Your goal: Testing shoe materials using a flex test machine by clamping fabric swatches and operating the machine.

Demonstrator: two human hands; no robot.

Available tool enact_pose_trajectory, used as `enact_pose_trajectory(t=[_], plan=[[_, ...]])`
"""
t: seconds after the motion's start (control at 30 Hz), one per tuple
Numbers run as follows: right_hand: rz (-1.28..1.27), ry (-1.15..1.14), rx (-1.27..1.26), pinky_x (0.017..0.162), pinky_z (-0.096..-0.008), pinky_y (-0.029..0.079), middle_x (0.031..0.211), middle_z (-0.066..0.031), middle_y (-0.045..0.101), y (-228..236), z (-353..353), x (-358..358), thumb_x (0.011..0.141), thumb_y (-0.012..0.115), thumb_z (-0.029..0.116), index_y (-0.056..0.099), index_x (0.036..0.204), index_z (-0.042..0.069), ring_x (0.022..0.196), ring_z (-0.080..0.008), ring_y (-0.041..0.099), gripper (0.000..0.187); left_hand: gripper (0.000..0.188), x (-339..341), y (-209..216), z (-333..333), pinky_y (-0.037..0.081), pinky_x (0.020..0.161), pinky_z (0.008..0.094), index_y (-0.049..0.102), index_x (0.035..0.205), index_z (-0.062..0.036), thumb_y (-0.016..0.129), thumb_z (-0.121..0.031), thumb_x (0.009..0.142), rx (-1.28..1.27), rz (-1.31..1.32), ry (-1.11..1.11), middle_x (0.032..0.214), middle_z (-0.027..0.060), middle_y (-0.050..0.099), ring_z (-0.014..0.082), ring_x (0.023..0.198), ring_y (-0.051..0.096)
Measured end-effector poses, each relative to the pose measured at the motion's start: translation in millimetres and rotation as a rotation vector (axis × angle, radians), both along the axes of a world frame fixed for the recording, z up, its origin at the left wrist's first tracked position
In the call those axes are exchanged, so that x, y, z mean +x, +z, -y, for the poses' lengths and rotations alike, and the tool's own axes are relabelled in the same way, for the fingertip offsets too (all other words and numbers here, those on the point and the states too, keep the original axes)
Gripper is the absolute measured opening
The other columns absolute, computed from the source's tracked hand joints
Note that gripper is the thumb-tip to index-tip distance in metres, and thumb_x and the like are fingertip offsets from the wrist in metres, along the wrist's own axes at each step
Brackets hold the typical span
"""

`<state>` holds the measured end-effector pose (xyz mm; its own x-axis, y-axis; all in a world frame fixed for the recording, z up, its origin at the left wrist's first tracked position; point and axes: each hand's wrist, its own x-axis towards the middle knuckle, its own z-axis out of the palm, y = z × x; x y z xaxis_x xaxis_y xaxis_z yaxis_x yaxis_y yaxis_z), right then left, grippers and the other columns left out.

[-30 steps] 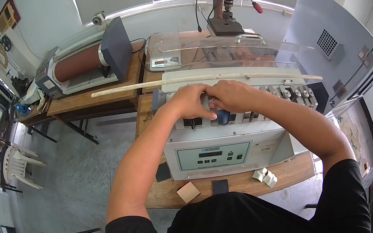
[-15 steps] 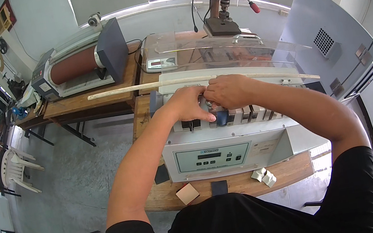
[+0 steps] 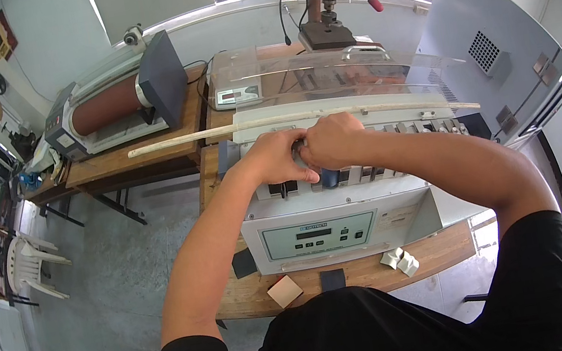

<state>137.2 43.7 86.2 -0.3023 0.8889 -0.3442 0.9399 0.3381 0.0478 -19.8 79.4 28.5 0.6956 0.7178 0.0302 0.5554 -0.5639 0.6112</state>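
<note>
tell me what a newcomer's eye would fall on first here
Probably the left hand and right hand, their fingers close together over the white machine at the centre. Next might come the red-brown roller at upper left and the drill press at the top.

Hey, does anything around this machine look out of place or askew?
Mildly, yes. A long pale stick spans the machine, its left end jutting oddly past the side. On the wooden bench, the tan square sits turned at an angle beside the straighter dark piece. I see no spill.
</note>
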Motion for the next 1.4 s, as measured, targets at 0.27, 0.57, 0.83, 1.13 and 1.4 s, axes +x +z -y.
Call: enact_pose_trajectory(t=[0.27, 0.57, 0.83, 1.13, 1.4], plan=[[0.132, 0.555, 0.273, 0.085, -0.0351, 0.047, 0.099, -0.0081, 0.067, -12.6, -9.7, 36.6, 0.092, 0.053, 0.042, 0.064, 0.102, 0.004, 0.101, -0.0231, 0.060, 0.041, 0.071, 1.1, 8.5, -7.0, 0.048, 0.092, 0.0372, 0.061, 0.119, -0.0069, 0.083, -0.038, 0.060, -0.079, -0.102, -0.034, 0.112, 0.0127, 0.067, 0.0317, 0.103, 0.063], [0.030, 0.641, 0.273, 0.085, -0.0341, 0.049, 0.098, -0.0077, 0.067, -19.9, -18.8, 30.9, 0.091, 0.057, 0.034, 0.063, 0.101, 0.003, 0.099, -0.0234, 0.060, 0.033, 0.056, 6.2, -4.7, -18.6, 0.048, 0.088, 0.0342, 0.060, 0.120, -0.0043, 0.075, -0.024, 0.070, -0.332, -0.007, 0.009, 0.109, 0.0138, 0.066, 0.0254, 0.098, 0.061], [0.030, 0.681, 0.208, 0.085, -0.0346, 0.048, 0.095, -0.0064, 0.066, -15.9, -24.1, 31.5, 0.092, 0.056, 0.032, 0.064, 0.095, 0.005, 0.093, -0.0221, 0.059, 0.028, 0.064, 3.1, 15.3, -6.3, 0.048, 0.089, 0.0375, 0.060, 0.122, -0.0064, 0.082, -0.031, 0.067, -0.126, -0.161, -0.034, 0.111, 0.0156, 0.067, 0.0310, 0.102, 0.062], [0.143, 0.544, 0.156, 0.086, -0.0372, 0.049, 0.096, -0.0075, 0.066, -13.9, -18.1, 23.9, 0.096, 0.049, 0.039, 0.062, 0.097, 0.004, 0.097, -0.0246, 0.060, 0.037, 0.071, 3.5, 8.7, -7.3, 0.048, 0.089, 0.0379, 0.057, 0.126, -0.0078, 0.085, -0.030, 0.065, -0.102, -0.113, -0.024, 0.111, 0.0150, 0.067, 0.0309, 0.101, 0.062], [0.001, 0.339, 0.204, 0.081, -0.0390, 0.052, 0.091, -0.0122, 0.068, -25.8, -8.0, 26.8, 0.096, 0.047, 0.041, 0.061, 0.102, 0.002, 0.091, -0.0284, 0.066, 0.041, 0.073, 5.5, 12.3, -6.1, 0.047, 0.088, 0.0360, 0.054, 0.132, -0.0114, 0.085, -0.023, 0.067, -0.167, -0.136, -0.011, 0.116, 0.0114, 0.065, 0.0261, 0.103, 0.061]])
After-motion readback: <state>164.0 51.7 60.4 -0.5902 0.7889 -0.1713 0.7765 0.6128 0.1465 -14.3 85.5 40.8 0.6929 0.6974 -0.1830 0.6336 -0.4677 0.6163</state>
